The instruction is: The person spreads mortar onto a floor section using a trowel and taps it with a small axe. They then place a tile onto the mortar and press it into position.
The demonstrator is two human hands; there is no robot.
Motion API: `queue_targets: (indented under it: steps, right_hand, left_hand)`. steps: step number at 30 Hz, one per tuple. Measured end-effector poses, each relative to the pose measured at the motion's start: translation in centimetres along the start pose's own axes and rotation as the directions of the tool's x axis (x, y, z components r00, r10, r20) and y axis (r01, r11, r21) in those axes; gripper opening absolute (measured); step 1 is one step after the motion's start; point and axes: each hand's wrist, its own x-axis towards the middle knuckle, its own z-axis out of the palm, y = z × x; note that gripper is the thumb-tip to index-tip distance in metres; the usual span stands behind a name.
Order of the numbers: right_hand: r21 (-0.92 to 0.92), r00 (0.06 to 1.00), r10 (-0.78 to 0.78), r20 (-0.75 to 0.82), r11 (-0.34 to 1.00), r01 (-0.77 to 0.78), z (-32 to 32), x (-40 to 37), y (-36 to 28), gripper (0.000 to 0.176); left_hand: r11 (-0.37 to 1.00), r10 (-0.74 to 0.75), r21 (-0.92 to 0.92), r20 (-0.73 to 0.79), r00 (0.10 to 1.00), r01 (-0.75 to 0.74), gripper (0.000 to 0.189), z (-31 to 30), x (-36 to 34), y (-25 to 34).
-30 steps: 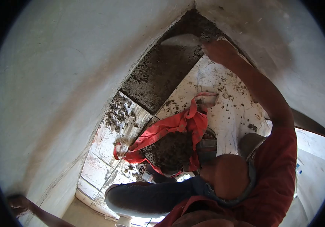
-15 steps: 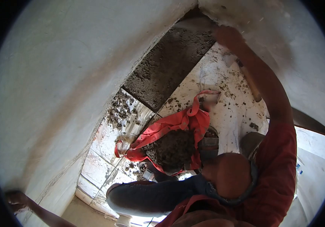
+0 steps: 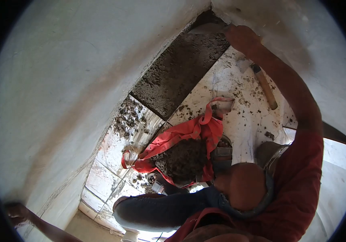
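At the far end of a dark mortar bed [image 3: 177,72], my right hand [image 3: 242,39] is closed round the handle of a trowel [image 3: 208,28], whose flat blade points left over the mortar by the corner. My left hand [image 3: 18,214] is at the lower left against the pale wall [image 3: 60,105]; its fingers are dim at the picture's edge. A red bag [image 3: 177,139] lies open in front of my knees, with dark mortar [image 3: 183,159] heaped in it.
A tool with a wooden handle [image 3: 266,89] lies on dirty white tiles [image 3: 245,117] at the right. A bucket [image 3: 270,155] stands beside my bare knee. Mortar crumbs [image 3: 128,117] are scattered by the left wall.
My right forearm and sleeve have shifted to the right, uncovering more of the wooden handle and the bucket. The trowel blade shows more clearly. My left hand has hardly moved.
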Motion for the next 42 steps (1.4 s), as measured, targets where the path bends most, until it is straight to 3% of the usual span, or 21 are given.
queue_targets:
  steps: [2, 5, 9, 11, 12, 14, 20, 24, 26, 27, 29, 31, 32, 34, 36, 37, 38, 39, 40, 41, 42]
  right_hand:
    - [-0.031, 0.982, -0.171, -0.078, 0.985, 0.169, -0.2, -0.3, 1.2, 0.02]
    - [-0.07, 0.988, -0.049, -0.149, 0.997, 0.039, -1.3, -1.1, 0.6, 0.018]
    - [0.009, 0.984, 0.004, -0.179, 1.0, -0.002, -0.2, 0.3, -0.9, 0.013]
    - [0.029, 0.965, -0.167, -0.203, 0.984, 0.176, 1.8, 1.5, -1.2, 0.013]
    - [0.026, 0.965, -0.166, -0.204, 0.984, 0.174, 1.1, 1.7, -1.1, 0.013]
    - [0.041, 0.996, -0.09, 0.019, 0.995, 0.089, -1.3, 2.3, -1.3, 0.012]
    - [-0.002, 0.966, -0.132, 0.22, 0.991, 0.136, -4.5, 2.8, -1.4, 0.015]
    - [0.134, 0.982, -0.168, 0.084, 0.979, 0.156, -3.2, 0.9, -0.1, 0.018]
    - [0.09, 0.983, 0.097, 0.157, 0.99, -0.112, -2.7, 0.5, 0.3, 0.024]
    - [0.096, 0.981, 0.094, 0.169, 0.989, -0.112, -1.9, 0.1, 0.4, 0.024]
    - [0.242, 0.918, 0.139, 0.371, 0.94, -0.24, -0.4, -0.4, 1.0, 0.031]
    - [0.44, 0.955, 0.045, 0.293, 0.881, -0.176, 1.3, -4.8, 0.5, 0.037]
    - [0.621, 0.925, 0.03, 0.378, 0.733, -0.277, 1.5, -7.6, -0.2, 0.039]
    - [0.692, 0.89, 0.04, 0.455, 0.612, -0.381, 2.8, -13.0, -1.8, 0.032]
    - [0.725, 0.882, -0.088, 0.462, 0.61, -0.319, 4.9, -17.9, -1.9, 0.029]
    - [0.701, 0.827, -0.139, 0.545, 0.617, -0.358, 5.5, -20.1, -1.9, 0.029]
    - [0.673, 0.764, -0.185, 0.618, 0.626, -0.393, 6.1, -21.7, -1.5, 0.029]
    - [0.674, 0.765, -0.18, 0.619, 0.622, -0.399, 7.3, -22.5, -0.7, 0.029]
    - [0.684, 0.89, 0.007, 0.457, 0.637, -0.356, 8.7, -23.2, -0.3, 0.032]
    - [0.682, 0.949, 0.187, 0.255, 0.661, -0.314, 10.0, -23.8, 0.2, 0.036]
    - [0.684, 0.949, 0.191, 0.25, 0.659, -0.313, 11.6, -23.4, 1.0, 0.036]
  left_hand:
    - [0.999, -0.025, 0.027, 0.011, 1.0, 0.024, 0.054, -0.1, 0.0, 0.2]
    - [1.0, -0.005, -0.004, -0.025, 1.0, 0.004, 0.053, 0.3, 0.0, 0.0]
    - [0.999, 0.026, 0.038, -0.017, 1.0, -0.026, 0.052, 0.1, 0.0, -0.1]
    - [0.998, 0.035, 0.06, -0.04, 0.999, -0.032, 0.046, 0.1, 0.0, 0.0]
    - [0.998, 0.033, 0.061, -0.042, 0.999, -0.03, 0.046, 0.0, 0.1, 0.1]
    - [0.996, 0.061, 0.072, -0.059, 0.996, -0.057, 0.046, 0.0, 0.3, 0.3]
    - [0.989, 0.098, 0.115, -0.033, 0.995, -0.094, 0.048, -0.1, 0.2, -0.8]
    - [0.988, 0.115, 0.106, -0.033, 0.993, -0.111, 0.048, -0.2, 0.2, -1.1]
    - [0.987, 0.134, 0.099, -0.033, 0.99, -0.13, 0.047, -0.2, 0.1, -1.0]
    - [0.986, 0.142, 0.09, -0.028, 0.99, -0.139, 0.047, -0.2, 0.1, -0.9]
    - [0.988, 0.15, 0.052, -0.048, 0.988, -0.147, 0.046, 0.0, 0.3, -0.9]
    - [0.986, 0.166, 0.001, -0.075, 0.983, -0.167, 0.046, 0.3, 0.6, -1.0]
    - [0.98, 0.188, -0.042, -0.093, 0.978, -0.193, 0.045, 0.4, 0.7, -1.0]
    - [0.978, 0.194, -0.067, -0.067, 0.979, -0.198, 0.045, 0.4, 0.3, -0.4]
    - [0.981, 0.061, -0.172, -0.157, 0.986, -0.088, 0.045, 1.2, 0.2, 0.6]
    - [0.994, 0.093, -0.045, -0.052, 0.994, -0.096, 0.052, 0.3, 0.0, -0.2]
    - [0.993, 0.099, -0.051, -0.053, 0.994, -0.102, 0.052, 0.2, 0.1, -0.3]
    - [0.995, 0.09, -0.042, -0.029, 0.996, -0.091, 0.053, 0.1, 0.1, -0.3]
    - [0.996, 0.08, -0.032, -0.004, 0.997, -0.08, 0.053, 0.0, 0.1, -0.2]
    - [0.998, 0.067, -0.018, -0.004, 0.998, -0.067, 0.054, 0.0, 0.1, -0.1]
    - [0.998, 0.067, -0.015, -0.011, 0.998, -0.068, 0.054, 0.1, 0.0, -0.1]
